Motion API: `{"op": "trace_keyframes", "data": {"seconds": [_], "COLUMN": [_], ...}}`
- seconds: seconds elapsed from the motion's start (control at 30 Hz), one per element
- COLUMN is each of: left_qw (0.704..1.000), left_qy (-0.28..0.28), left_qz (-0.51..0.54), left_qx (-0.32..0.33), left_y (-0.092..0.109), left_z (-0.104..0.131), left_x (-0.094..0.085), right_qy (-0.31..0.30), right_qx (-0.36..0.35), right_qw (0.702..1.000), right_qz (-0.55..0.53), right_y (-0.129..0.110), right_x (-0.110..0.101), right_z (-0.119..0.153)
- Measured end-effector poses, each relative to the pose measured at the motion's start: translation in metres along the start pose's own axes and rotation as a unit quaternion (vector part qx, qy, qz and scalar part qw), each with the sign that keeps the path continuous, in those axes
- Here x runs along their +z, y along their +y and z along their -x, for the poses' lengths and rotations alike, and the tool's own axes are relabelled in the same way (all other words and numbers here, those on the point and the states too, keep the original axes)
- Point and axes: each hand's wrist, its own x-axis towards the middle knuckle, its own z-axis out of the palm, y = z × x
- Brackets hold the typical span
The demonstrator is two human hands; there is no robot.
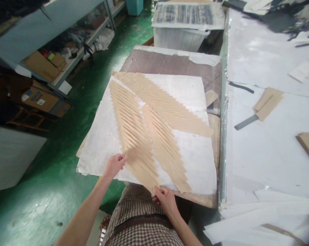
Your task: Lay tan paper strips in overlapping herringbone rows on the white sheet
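Observation:
Tan, flat pieces lie overlapped like shingles in three slanting rows on a white sheet [98, 143]. Nearest me is the left row [133, 136]; the middle row [167, 147] and the far row [164, 102] lie beside it. My left hand [115, 164] pinches the left edge of a tan piece [141, 171] at the near end of the left row. Its lower right tip is between the thumb and fingers of my right hand [165, 199], at the sheet's front edge. Whether the pieces are paper, leather or cloth I cannot tell.
A white-covered table [267, 160] stands close on the right, bearing tan scraps [268, 102] and dark strips. Beyond the board is a lidded plastic bin [180, 39]. On the left are shelving [79, 56], a cardboard box [41, 99] and green floor [79, 102].

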Motion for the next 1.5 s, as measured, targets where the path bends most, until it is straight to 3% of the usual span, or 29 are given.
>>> {"op": "trace_keyframes", "data": {"seconds": [0.2,0.37,0.43,0.5,0.57,0.6,0.7,0.8,1.0,1.17,1.37,1.5], "left_qw": [0.998,0.984,0.975,0.956,0.900,0.878,0.847,0.838,0.860,0.875,0.904,0.960], "left_qy": [0.011,0.076,0.082,0.070,0.059,0.081,0.135,0.134,0.153,0.172,0.103,0.083], "left_qz": [-0.057,-0.161,-0.195,-0.234,-0.315,-0.341,-0.378,-0.386,-0.349,-0.331,-0.312,-0.133], "left_qx": [0.010,0.026,0.073,0.162,0.295,0.326,0.349,0.362,0.340,0.308,0.273,0.231], "left_y": [0.003,0.016,0.024,0.028,0.027,0.024,0.010,-0.005,-0.022,-0.017,0.005,0.012], "left_z": [0.004,0.012,0.018,0.025,0.032,0.036,0.045,0.055,0.069,0.070,0.073,0.064], "left_x": [-0.002,-0.006,-0.003,0.004,0.013,0.018,0.030,0.041,0.069,0.078,0.056,0.033], "right_qy": [0.009,0.014,0.016,0.023,0.036,0.045,0.063,0.066,0.050,0.038,-0.012,-0.041], "right_qx": [0.030,0.060,0.072,0.086,0.100,0.106,0.093,0.075,0.025,-0.002,0.034,0.057], "right_qw": [0.998,0.995,0.993,0.990,0.984,0.980,0.965,0.942,0.895,0.872,0.884,0.901], "right_qz": [-0.057,-0.078,-0.091,-0.112,-0.143,-0.163,-0.239,-0.320,-0.444,-0.488,-0.467,-0.428], "right_y": [-0.001,0.002,0.004,0.008,0.013,0.015,0.024,0.032,0.038,0.032,0.026,0.024], "right_x": [0.004,0.006,0.008,0.009,0.010,0.011,0.012,0.014,0.022,0.024,0.015,-0.001], "right_z": [0.000,-0.002,-0.003,-0.002,-0.002,-0.003,-0.007,-0.012,-0.018,-0.014,-0.006,0.000]}}
